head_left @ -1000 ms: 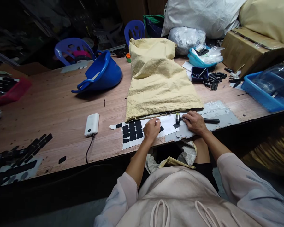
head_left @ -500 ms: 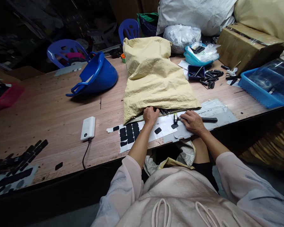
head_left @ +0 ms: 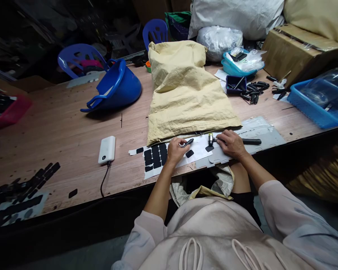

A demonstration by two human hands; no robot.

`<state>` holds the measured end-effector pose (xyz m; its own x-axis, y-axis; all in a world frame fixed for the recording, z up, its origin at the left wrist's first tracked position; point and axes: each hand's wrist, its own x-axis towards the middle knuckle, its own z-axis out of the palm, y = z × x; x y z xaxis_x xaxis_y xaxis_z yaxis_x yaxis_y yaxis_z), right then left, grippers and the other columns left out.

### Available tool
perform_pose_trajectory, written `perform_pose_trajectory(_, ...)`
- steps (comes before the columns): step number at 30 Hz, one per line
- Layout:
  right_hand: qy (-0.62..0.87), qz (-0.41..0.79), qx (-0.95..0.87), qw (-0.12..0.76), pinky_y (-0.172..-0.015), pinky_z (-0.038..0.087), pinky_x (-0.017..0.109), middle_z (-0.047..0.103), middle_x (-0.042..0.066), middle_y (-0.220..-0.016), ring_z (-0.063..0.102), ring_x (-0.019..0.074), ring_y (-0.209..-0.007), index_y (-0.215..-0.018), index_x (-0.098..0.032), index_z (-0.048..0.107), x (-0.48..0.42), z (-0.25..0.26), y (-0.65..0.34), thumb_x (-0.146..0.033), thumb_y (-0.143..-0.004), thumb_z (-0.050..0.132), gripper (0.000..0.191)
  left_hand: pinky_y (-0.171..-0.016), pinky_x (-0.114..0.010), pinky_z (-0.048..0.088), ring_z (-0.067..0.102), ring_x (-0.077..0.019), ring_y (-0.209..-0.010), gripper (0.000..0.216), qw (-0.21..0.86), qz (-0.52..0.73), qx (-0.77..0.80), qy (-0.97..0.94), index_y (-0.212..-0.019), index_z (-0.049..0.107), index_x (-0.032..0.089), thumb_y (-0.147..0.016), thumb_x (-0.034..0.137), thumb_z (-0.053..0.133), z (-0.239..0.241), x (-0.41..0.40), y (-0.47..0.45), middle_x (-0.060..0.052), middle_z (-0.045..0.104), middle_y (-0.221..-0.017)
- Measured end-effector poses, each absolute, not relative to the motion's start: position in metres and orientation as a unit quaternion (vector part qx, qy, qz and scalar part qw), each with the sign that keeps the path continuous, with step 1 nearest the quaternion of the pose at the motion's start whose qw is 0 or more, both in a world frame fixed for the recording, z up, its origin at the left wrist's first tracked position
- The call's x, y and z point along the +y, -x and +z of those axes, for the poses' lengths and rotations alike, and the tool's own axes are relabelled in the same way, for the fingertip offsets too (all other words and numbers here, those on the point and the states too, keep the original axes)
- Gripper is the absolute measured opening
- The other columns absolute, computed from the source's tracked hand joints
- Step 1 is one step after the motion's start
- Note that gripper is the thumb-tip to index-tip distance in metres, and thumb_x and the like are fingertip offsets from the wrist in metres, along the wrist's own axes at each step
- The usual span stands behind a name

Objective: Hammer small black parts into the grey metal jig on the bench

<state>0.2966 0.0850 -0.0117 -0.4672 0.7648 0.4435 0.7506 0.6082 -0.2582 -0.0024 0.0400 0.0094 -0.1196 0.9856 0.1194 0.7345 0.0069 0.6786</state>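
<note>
My left hand (head_left: 174, 150) pinches a short black pen-like piece (head_left: 187, 143) above a white sheet (head_left: 198, 145). Black rounded-rectangle stickers (head_left: 156, 155) cover the sheet's left part, partly behind my hand. Two loose black pieces, one of them a rounded patch (head_left: 189, 153), lie farther right. My right hand (head_left: 231, 144) is closed around a small hammer (head_left: 250, 141), gripping it near its head, which rests over the sheet. A cream woven sack (head_left: 188, 93) lies just beyond both hands, its mouth toward me with dark pieces showing at the edge.
A white power bank (head_left: 106, 149) with a cable sits left of the sheet. Beyond it a blue bucket (head_left: 121, 84) lies tipped. Black parts pile up at the far left (head_left: 25, 187). At the right stand a blue basket (head_left: 312, 108) and a cardboard box (head_left: 298, 52).
My left hand has drawn back from the sack's mouth toward me and now has a black pen-like piece in its fingers. My right hand stays on the hammer.
</note>
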Motion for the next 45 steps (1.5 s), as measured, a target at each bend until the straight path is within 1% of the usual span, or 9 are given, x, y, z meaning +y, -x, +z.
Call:
perform_pose_trajectory(5, 0.442, 0.01, -0.856, 0.268, -0.082, 0.043, 0.037, 0.067, 0.008, -0.094, 0.055, 0.0244, -0.089, -0.103, -0.022, 0.074, 0.085, -0.012, -0.297, -0.03, -0.099, 0.059, 0.017, -0.086, -0.034, 0.052, 0.063, -0.0206, -0.091, 0.014, 0.227, 0.307, 0.627, -0.679, -0.088, 0.076, 0.023, -0.077, 0.014, 0.08, -0.007, 0.017, -0.011, -0.002, 0.071, -0.089)
perform_pose_trajectory(10, 0.439, 0.01, -0.858, 0.268, -0.083, 0.044, 0.038, 0.067, 0.008, -0.096, 0.056, 0.025, -0.091, -0.104, -0.023, 0.074, 0.085, -0.014, -0.299, -0.029, -0.097, 0.06, 0.016, -0.091, -0.037, 0.05, 0.062, -0.0231, -0.096, 0.012, 0.222, 0.293, 0.637, -0.677, -0.092, 0.076, 0.023, -0.081, 0.019, 0.08, -0.008, 0.018, -0.015, -0.003, 0.072, -0.093)
perform_pose_trajectory(18, 0.413, 0.017, -0.874, 0.254, -0.081, 0.044, 0.038, 0.067, 0.009, -0.096, 0.057, 0.0243, -0.09, -0.109, -0.024, 0.075, 0.086, -0.005, -0.302, -0.033, -0.103, 0.053, 0.025, -0.092, -0.037, 0.049, 0.063, -0.0223, -0.097, 0.013, 0.251, 0.291, 0.637, -0.668, -0.096, 0.079, 0.024, -0.083, 0.023, 0.082, -0.006, 0.019, -0.016, -0.003, 0.073, -0.095)
perform_pose_trajectory(25, 0.396, 0.077, -0.857, 0.319, -0.079, 0.051, 0.03, 0.07, 0.007, -0.101, 0.066, 0.0198, -0.091, -0.124, -0.026, 0.072, 0.061, 0.017, -0.264, -0.034, -0.107, 0.047, 0.031, -0.091, -0.037, 0.049, 0.062, -0.0222, -0.098, 0.015, 0.254, 0.305, 0.641, -0.658, -0.095, 0.081, 0.025, -0.081, 0.022, 0.084, -0.008, 0.02, -0.017, -0.002, 0.072, -0.093)
perform_pose_trajectory(28, 0.377, 0.114, -0.867, 0.305, -0.077, 0.052, 0.029, 0.071, 0.006, -0.099, 0.067, 0.0191, -0.089, -0.128, -0.028, 0.071, 0.05, 0.02, -0.247, -0.033, -0.107, 0.048, 0.032, -0.09, -0.036, 0.048, 0.061, -0.022, -0.097, 0.015, 0.254, 0.307, 0.644, -0.654, -0.095, 0.081, 0.026, -0.081, 0.022, 0.084, -0.01, 0.021, -0.017, -0.002, 0.072, -0.094)
perform_pose_trajectory(32, 0.378, 0.121, -0.866, 0.305, -0.075, 0.051, 0.028, 0.069, 0.005, -0.096, 0.066, 0.0186, -0.087, -0.135, -0.03, 0.07, 0.04, 0.016, -0.237, -0.027, -0.106, 0.048, 0.036, -0.09, -0.037, 0.048, 0.062, -0.0219, -0.097, 0.012, 0.25, 0.301, 0.644, -0.657, -0.091, 0.08, 0.026, -0.081, 0.023, 0.084, -0.012, 0.023, -0.017, -0.002, 0.072, -0.093)
perform_pose_trajectory(38, 0.375, 0.101, -0.882, 0.266, -0.067, 0.048, 0.026, 0.07, 0.005, -0.096, 0.065, 0.0173, -0.084, -0.132, -0.033, 0.073, 0.038, 0.013, -0.237, -0.021, -0.103, 0.051, 0.039, -0.089, -0.036, 0.047, 0.062, -0.021, -0.094, 0.007, 0.243, 0.306, 0.641, -0.661, -0.089, 0.08, 0.025, -0.083, 0.025, 0.082, -0.014, 0.023, -0.017, -0.002, 0.072, -0.092)
perform_pose_trajectory(43, 0.408, 0.099, -0.854, 0.308, -0.074, 0.05, 0.028, 0.069, 0.005, -0.095, 0.066, 0.0177, -0.086, -0.134, -0.031, 0.072, 0.041, 0.017, -0.243, -0.025, -0.104, 0.05, 0.038, -0.09, -0.036, 0.047, 0.062, -0.0208, -0.095, 0.012, 0.248, 0.32, 0.636, -0.657, -0.091, 0.081, 0.025, -0.08, 0.021, 0.083, -0.016, 0.023, -0.018, -0.001, 0.073, -0.092)
perform_pose_trajectory(45, 0.409, 0.095, -0.854, 0.307, -0.074, 0.05, 0.027, 0.069, 0.005, -0.095, 0.066, 0.0176, -0.086, -0.134, -0.03, 0.072, 0.039, 0.016, -0.245, -0.025, -0.105, 0.05, 0.037, -0.09, -0.036, 0.047, 0.062, -0.0207, -0.094, 0.012, 0.245, 0.323, 0.637, -0.656, -0.091, 0.081, 0.025, -0.08, 0.02, 0.083, -0.015, 0.023, -0.018, -0.002, 0.073, -0.091)
